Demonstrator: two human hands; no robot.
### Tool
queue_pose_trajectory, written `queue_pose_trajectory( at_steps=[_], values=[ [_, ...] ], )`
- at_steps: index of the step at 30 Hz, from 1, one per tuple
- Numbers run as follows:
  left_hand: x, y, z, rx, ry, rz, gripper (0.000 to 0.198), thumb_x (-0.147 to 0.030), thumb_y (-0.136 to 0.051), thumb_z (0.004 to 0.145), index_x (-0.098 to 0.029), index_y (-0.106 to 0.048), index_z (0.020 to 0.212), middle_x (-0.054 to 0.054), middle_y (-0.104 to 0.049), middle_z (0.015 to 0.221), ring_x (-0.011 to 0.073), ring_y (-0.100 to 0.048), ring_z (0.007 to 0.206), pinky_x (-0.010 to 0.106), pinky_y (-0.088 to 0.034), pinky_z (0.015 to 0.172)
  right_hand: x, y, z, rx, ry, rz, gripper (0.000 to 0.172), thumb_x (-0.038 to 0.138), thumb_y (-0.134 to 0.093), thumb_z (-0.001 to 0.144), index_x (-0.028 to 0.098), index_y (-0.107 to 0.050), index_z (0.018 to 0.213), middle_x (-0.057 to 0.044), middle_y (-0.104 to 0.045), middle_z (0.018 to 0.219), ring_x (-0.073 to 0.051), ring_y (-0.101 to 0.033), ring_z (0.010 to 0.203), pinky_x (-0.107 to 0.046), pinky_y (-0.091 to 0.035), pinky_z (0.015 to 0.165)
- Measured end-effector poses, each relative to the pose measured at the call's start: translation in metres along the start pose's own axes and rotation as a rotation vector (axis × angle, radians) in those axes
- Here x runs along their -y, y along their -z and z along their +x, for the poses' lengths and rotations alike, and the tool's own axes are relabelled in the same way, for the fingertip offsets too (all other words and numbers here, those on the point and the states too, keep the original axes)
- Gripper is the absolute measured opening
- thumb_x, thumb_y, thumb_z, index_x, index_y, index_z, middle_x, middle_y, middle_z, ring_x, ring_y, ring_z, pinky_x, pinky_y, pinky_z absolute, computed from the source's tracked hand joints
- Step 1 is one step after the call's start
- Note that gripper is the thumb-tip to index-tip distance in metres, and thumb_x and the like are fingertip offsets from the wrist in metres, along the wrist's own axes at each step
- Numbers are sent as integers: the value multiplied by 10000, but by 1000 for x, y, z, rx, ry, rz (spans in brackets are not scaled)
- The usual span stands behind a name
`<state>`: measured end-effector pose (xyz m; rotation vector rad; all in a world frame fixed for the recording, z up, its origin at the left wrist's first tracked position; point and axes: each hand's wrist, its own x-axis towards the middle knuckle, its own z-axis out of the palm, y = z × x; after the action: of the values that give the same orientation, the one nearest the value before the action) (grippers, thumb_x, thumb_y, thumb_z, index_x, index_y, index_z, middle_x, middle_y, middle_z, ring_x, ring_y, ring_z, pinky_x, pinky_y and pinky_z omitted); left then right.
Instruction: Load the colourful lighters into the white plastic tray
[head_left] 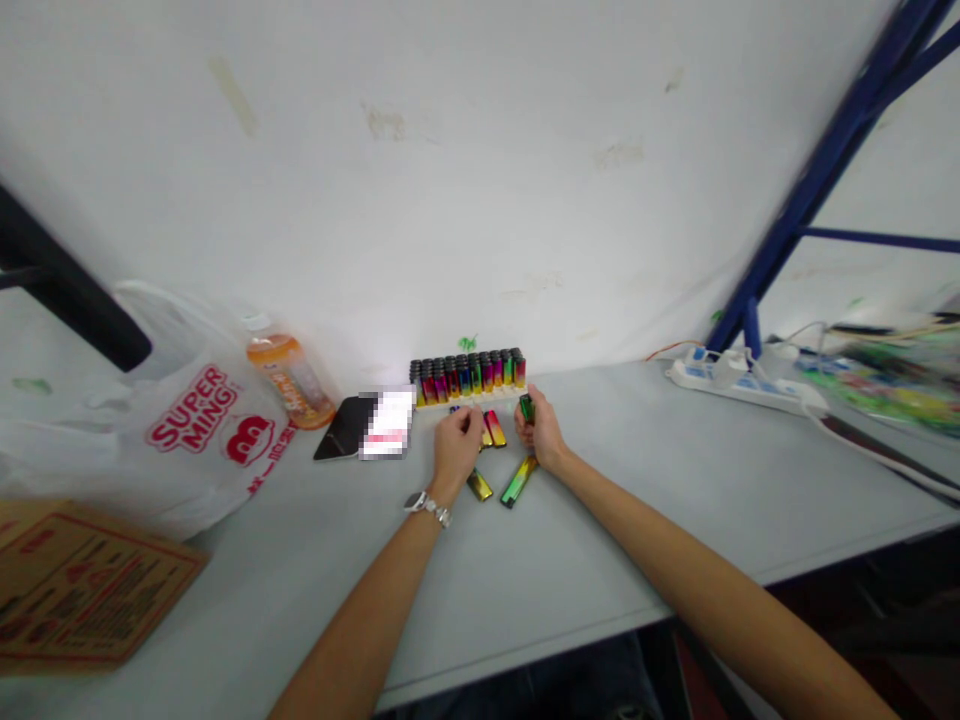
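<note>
A white tray of several colourful lighters (466,377) stands upright against the wall at the back of the grey table (570,560). My left hand (455,447), with a watch on its wrist, is curled over loose lighters lying in front of the tray; what its fingers grip is hidden. My right hand (541,428) is closed round a green lighter (526,407) held upright near the tray's right end. Loose lighters lie between and below the hands: a red one (495,428), a yellow-dark one (479,485) and a green-yellow one (519,481).
A dark phone (346,428) lies left of the tray, beside an orange drink bottle (291,376) and a white plastic bag (187,420). A cardboard box (75,585) sits at the near left. A white power strip (739,385) with cables and a blue metal frame (817,170) occupy the right.
</note>
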<state>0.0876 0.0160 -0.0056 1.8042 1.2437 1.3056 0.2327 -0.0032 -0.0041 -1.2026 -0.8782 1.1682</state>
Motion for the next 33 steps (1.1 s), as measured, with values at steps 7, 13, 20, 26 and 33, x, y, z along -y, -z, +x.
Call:
queue_pose_trajectory(
  at_steps=[7, 13, 20, 26, 33],
  values=[
    [1, 0, 0, 2, -4, 2, 414, -428, -457, 894, -198, -449, 550, -26, -463, 485, 112, -433, 485, 238, -305, 485, 2, -4, -3, -56, 113, -145, 499, 480, -271, 906, 226, -384, 491, 31, -327, 407, -106, -289, 373, -264, -258, 412],
    [-1, 0, 0, 14, -1, 5, 411, -420, -453, 900, -196, -460, 556, -26, -460, 481, 113, -434, 483, 238, -309, 487, -1, -2, -2, -32, 130, -135, 508, 469, -269, 912, 223, -385, 482, 31, -327, 398, -99, -283, 366, -259, -239, 397],
    [-1, 0, -1, 15, -9, 11, 414, -422, -451, 899, -194, -451, 554, -29, -450, 478, 110, -426, 483, 233, -302, 486, -1, -2, 0, 47, 0, 16, 612, 721, -292, 864, 210, -420, 553, 68, -253, 422, -75, -203, 365, -230, -156, 378],
    [2, -1, 0, 5, -13, 2, 426, -442, -449, 894, -198, -419, 547, -38, -419, 468, 104, -393, 474, 229, -279, 476, 4, -1, -1, 103, 141, 20, 591, 770, -526, 751, 185, -583, 800, 81, -361, 522, -78, -320, 436, -214, -301, 419],
    [5, -1, 1, 11, -32, 3, 416, -435, -449, 894, -198, -431, 552, -32, -431, 479, 107, -403, 480, 232, -289, 477, 8, 10, 8, 147, 360, -150, 422, 590, -685, 747, 177, -629, 817, 14, -601, 658, -123, -528, 621, -257, -420, 613]
  ],
)
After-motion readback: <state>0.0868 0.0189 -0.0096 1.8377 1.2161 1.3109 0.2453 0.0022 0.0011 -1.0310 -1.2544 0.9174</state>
